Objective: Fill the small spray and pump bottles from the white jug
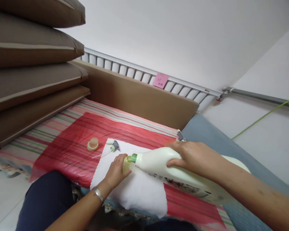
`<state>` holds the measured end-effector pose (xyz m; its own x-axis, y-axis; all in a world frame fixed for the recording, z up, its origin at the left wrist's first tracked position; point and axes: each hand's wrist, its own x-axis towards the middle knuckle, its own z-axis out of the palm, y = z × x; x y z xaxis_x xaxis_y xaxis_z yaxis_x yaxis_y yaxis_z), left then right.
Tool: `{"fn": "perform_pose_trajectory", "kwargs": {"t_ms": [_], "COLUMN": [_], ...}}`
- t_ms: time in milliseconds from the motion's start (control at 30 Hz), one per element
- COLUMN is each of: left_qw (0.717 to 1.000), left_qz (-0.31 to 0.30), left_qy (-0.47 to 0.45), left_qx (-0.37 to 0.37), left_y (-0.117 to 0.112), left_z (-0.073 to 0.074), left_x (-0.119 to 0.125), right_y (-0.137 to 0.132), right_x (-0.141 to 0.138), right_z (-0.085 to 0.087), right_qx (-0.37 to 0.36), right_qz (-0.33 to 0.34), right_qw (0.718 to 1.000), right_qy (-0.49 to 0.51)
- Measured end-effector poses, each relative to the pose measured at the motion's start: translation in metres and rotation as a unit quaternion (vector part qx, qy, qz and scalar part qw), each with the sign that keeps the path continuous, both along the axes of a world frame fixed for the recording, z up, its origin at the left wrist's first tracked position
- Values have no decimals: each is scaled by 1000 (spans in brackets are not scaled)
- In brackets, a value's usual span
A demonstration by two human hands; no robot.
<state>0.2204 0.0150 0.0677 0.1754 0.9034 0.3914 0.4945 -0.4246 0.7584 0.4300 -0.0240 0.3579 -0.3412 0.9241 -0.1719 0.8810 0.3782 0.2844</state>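
My right hand (195,158) grips a large white jug (159,166) tipped on its side, its green neck pointing left. My left hand (117,171) is closed around a small yellowish bottle (127,162) held right at the jug's green spout (134,157). Both hover over a white fleecy cloth (137,189) spread on a red sheet (77,134). A spray-pump head with its dip tube (112,148) lies on the cloth's far corner. A round yellowish cap (92,144) sits on the red sheet to the left.
Brown cushions (31,77) are stacked at the left. A cardboard panel (139,96) stands behind the striped bedding (50,123), with a white rail and pink note (160,80) above. Grey-blue fabric (207,133) lies at the right. My dark-clothed knee (45,199) is at the lower left.
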Motion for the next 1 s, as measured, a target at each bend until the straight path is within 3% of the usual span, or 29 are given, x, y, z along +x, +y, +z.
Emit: {"fn": "perform_pose_trajectory", "kwargs": {"t_ms": [1000], "left_qw": [1000], "left_qz": [-3], "left_qy": [9], "left_qx": [-8], "left_y": [0], "left_z": [2], "left_x": [0], "right_y": [2], "right_x": [-2], "right_z": [0], "right_qx": [-9], "right_qz": [-12], "right_qw": [1000], "right_qy": [16]}}
